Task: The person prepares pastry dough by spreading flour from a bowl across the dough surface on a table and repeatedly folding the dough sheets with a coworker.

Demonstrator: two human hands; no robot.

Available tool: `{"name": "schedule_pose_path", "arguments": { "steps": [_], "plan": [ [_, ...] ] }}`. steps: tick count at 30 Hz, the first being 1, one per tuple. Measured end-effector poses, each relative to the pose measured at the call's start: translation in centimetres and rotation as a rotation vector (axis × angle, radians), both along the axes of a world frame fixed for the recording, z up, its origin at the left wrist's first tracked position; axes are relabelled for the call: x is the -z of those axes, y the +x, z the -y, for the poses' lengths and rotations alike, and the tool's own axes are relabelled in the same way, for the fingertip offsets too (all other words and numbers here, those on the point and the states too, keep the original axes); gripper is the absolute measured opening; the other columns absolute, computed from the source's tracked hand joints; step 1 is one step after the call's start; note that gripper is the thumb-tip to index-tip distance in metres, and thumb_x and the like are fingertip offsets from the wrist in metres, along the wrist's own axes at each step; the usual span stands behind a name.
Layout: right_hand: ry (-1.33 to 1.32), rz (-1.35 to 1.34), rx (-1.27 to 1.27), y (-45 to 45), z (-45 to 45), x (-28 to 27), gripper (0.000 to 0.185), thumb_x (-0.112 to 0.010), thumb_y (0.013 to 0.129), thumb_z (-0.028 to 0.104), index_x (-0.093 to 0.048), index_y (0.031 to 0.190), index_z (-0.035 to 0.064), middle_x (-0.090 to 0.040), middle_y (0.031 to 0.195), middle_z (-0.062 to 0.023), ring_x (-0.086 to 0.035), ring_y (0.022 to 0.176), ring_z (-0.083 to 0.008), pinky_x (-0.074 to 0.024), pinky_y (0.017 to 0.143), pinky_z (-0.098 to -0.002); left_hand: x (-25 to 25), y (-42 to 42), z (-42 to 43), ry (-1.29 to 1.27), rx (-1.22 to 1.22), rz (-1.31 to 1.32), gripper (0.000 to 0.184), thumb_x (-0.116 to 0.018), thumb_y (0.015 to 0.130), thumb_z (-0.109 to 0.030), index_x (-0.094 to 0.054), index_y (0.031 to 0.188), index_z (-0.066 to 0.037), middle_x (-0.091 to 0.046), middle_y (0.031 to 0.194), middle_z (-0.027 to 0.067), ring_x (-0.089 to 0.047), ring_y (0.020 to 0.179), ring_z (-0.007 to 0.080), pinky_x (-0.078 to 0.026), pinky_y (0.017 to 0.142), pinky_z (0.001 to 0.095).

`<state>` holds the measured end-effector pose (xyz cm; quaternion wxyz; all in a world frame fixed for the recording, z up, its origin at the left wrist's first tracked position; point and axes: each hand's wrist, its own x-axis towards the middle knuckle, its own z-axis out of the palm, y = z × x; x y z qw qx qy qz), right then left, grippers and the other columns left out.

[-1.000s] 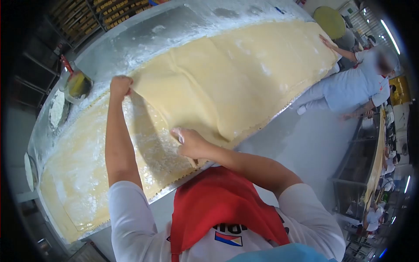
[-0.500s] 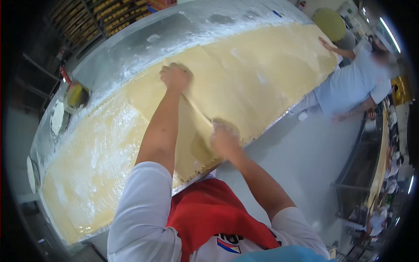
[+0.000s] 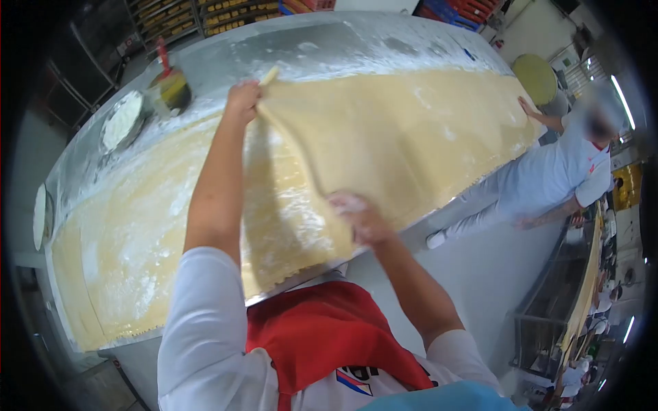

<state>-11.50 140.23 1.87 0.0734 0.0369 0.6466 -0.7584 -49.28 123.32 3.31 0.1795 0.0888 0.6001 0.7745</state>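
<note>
A wide, pale yellow dough sheet [image 3: 391, 130] spreads over the table, and its near-left edge is raised in a fold. My left hand [image 3: 245, 101] is closed around the far corner of that edge, where a short end of dough sticks out beyond the fingers. Closer to my body, my right hand [image 3: 360, 218], dusted with flour and slightly blurred, grips the same edge. Below and to the left of the lifted edge lies another dough layer [image 3: 157, 233], streaked with white flour and with a jagged front border. My right fingertips are partly hidden by the dough.
A bowl of flour [image 3: 123, 122] and a clear container [image 3: 173, 90] with a red-handled tool stand at the table's back left. A co-worker [image 3: 548, 161] rests a hand on the dough's far right end. Racks of baked goods [image 3: 236, 15] stand behind the table [image 3: 312, 34].
The sheet's edge has risen off the lower layer, uncovering floured dough beneath. My left hand has moved left and away from my right hand. The camera view has shifted too.
</note>
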Motion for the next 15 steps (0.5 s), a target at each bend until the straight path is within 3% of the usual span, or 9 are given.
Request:
{"name": "schedule_pose_path", "arguments": {
  "steps": [1,2,4,6,9,12,13,15],
  "plan": [
    [-0.087,0.113,-0.063,-0.3,5.0,-1.2,0.041,-0.056,0.091,0.012,-0.051,0.128,-0.002,-0.06,0.117,-0.0122,-0.058,0.107,-0.02,-0.0495,0.089,-0.0326,0.4,0.7,5.3,-0.066,-0.055,0.0,0.018,-0.049,0.086,0.001,-0.061,0.094,-0.01,-0.056,0.08,0.0001,-0.058,0.073,0.0152,-0.051,0.064,0.0318],
    [-0.177,0.23,-0.119,-0.7,10.1,-2.4,0.041,-0.058,0.089,0.011,-0.051,0.127,-0.0041,-0.059,0.12,-0.0117,-0.058,0.107,-0.02,-0.0476,0.093,-0.0322,4.6,-1.7,11.1,0.114,-0.112,0.04,0.016,-0.052,0.085,0.0,-0.061,0.095,-0.009,-0.057,0.08,0.0006,-0.058,0.071,0.0154,-0.051,0.063,0.0315],
    [-0.317,0.241,-0.331,-2.7,19.3,0.3,0.042,-0.056,0.091,0.011,-0.051,0.131,-0.0021,-0.058,0.122,-0.0118,-0.056,0.108,-0.0192,-0.0466,0.093,-0.032,5.6,-1.5,21.8,0.051,-0.21,0.098,0.02,-0.055,0.082,0.003,-0.059,0.099,-0.006,-0.057,0.083,0.005,-0.058,0.072,0.0173,-0.053,0.065,0.0339],
    [-0.118,0.261,-0.419,-3.9,28.5,0.2,0.04,-0.05,0.093,0.01,-0.05,0.132,-0.0022,-0.058,0.121,-0.0133,-0.058,0.094,-0.0171,-0.0514,0.075,-0.0327,5.9,-1.2,32.2,-0.024,-0.292,0.102,0.022,-0.055,0.08,0.005,-0.058,0.1,-0.004,-0.056,0.084,0.0079,-0.058,0.073,0.0186,-0.054,0.065,0.0355],
    [-0.157,0.252,-0.474,-4.7,40.7,-1.1,0.042,-0.048,0.094,0.01,-0.047,0.134,-0.0034,-0.058,0.12,-0.0141,-0.06,0.083,-0.016,-0.0515,0.066,-0.0309,4.4,-0.2,45.6,-0.034,-0.398,0.109,0.023,-0.054,0.079,0.006,-0.058,0.101,-0.002,-0.056,0.085,0.0084,-0.058,0.073,0.0188,-0.055,0.064,0.0358],
    [-0.138,0.273,-0.575,-4.9,49.5,-2.9,0.044,-0.047,0.094,0.01,-0.045,0.136,-0.0037,-0.058,0.119,-0.0143,-0.06,0.073,-0.016,-0.0512,0.06,-0.0293,3.8,0.0,56.6,-0.208,-0.533,0.072,0.022,-0.052,0.08,0.006,-0.057,0.1,-0.002,-0.056,0.083,0.0078,-0.058,0.073,0.0194,-0.055,0.064,0.0359],
    [-0.171,0.325,-0.534,-4.5,52.2,-3.2,0.045,-0.046,0.096,0.01,-0.044,0.139,0.001,-0.061,0.114,-0.0126,-0.06,0.064,-0.0133,-0.0525,0.059,-0.029,4.5,-0.4,59.6,-0.216,-0.534,0.079,0.022,-0.052,0.08,0.006,-0.057,0.1,-0.002,-0.056,0.083,0.0078,-0.058,0.073,0.0194,-0.055,0.064,0.0359],
    [-0.1,0.311,-0.586,-4.0,54.2,-4.3,0.045,-0.047,0.095,0.009,-0.044,0.14,0.0023,-0.062,0.109,-0.0128,-0.061,0.066,-0.014,-0.0529,0.06,-0.029,6.6,-0.9,64.5,-0.271,-0.617,0.032,0.018,-0.054,0.087,-0.005,-0.061,0.103,-0.002,-0.057,0.087,0.0072,-0.057,0.075,0.0159,-0.052,0.064,0.0322]
  ]
}}
